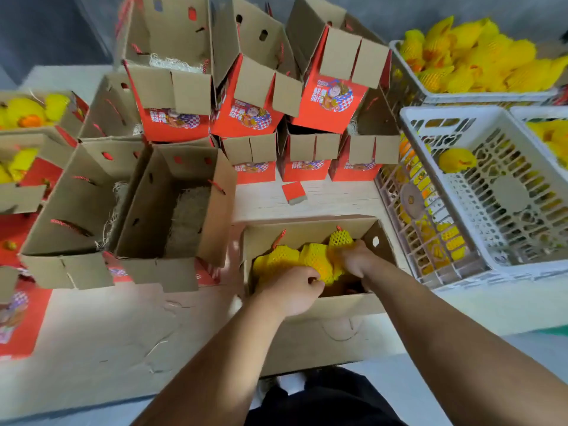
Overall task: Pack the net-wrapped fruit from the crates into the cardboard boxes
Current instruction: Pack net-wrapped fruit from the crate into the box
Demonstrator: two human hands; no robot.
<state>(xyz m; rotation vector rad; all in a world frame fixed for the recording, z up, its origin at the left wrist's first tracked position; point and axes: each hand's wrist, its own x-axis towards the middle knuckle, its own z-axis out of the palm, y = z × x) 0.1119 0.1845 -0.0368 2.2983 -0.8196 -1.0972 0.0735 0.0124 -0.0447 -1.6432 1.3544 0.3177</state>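
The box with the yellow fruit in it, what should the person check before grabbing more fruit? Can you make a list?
1. Open box sits right in front of the person: ok.
2. Netted fruit lies inside the box, not on the rim: ok.
3. Left hand free: not ok, it grips a net.
4. Right hand free: not ok, it holds fruit.
5. Room left in the box: cannot tell, hands cover part.
6. Near white crate has fruit: ok, one piece left; the far crate is heaped.

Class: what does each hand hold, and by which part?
Left hand grips a netted fruit by its near side; right hand grips another's lower end.
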